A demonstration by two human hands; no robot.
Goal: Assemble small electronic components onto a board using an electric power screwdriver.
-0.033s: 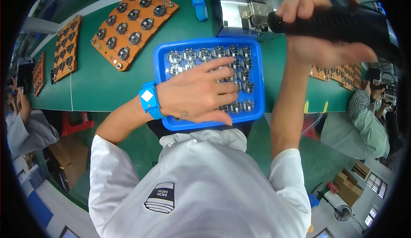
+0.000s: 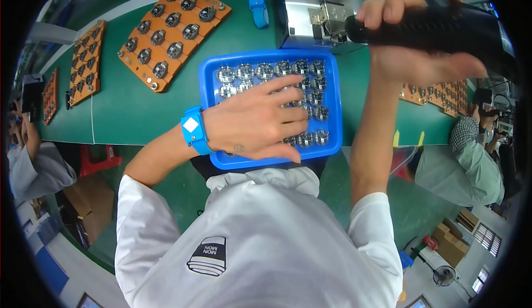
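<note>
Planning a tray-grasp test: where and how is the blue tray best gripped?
Likely the right side, coming from the person's right: the blue tray has a raised rim, uncovered there, while the left hand extends in over the left rim. Round parts sit inside.

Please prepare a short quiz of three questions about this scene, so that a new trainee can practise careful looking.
1. True or false: the left hand wears a wristband on its wrist.

2. Which colour is the tray below this hand?
A) red
B) blue
C) white

3. Fill in: seen in the picture, the loose blue strap lies to the ____ of the largest orange board.

Key: 1. True. 2. B. 3. right.
</note>
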